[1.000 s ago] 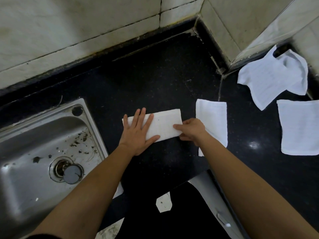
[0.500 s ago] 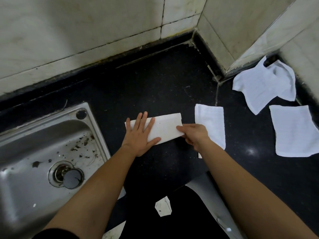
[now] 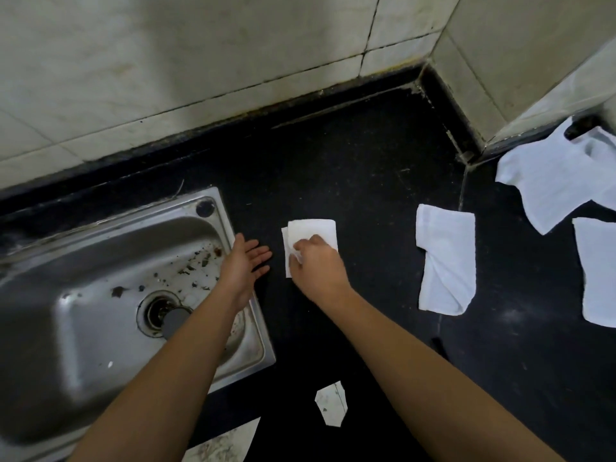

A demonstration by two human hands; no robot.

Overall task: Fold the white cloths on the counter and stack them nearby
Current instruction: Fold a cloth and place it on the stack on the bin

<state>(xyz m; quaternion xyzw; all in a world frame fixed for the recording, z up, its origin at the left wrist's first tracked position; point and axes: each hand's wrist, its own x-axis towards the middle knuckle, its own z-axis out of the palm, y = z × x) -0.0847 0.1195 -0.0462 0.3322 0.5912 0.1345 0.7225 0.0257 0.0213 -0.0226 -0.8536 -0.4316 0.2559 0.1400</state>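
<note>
Four white cloths, all on the black surface (image 3: 350,168). Two grips, one sink (image 3: 93,261), one drain (image 3: 156,313).

Folded cloth (image 3: 316,230): a small, neat rectangle in the middle of the surface, just right of the sink rim. A second layer edge peeks out along its left side.

Right grip (image 3: 318,268): on the near half of the folded cloth, covering it. Fingers curled, pinching a bit of the fabric at the near-left edge. The far half of the cloth shows beyond the knuckles.

Left grip (image 3: 245,265): released, palm turned up and inward, fingers straight and pointing right. It sits over the sink's right rim, just left of the folded cloth and apart from it, with dark surface showing between fingertips and cloth.

Second cloth (image 3: 446,258): well right of the right grip, a long, loosely folded strip with a rumpled near end.

Crumpled cloth (image 3: 556,185): far right, by the wall corner, lying unfolded and bunched.

Flat cloth (image 3: 596,271): at the right frame edge, just near of the crumpled one, spread out, partly cut off by the frame.

The sink basin has dark debris specks around the drain. Tiled wall (image 3: 200,61) behind.
</note>
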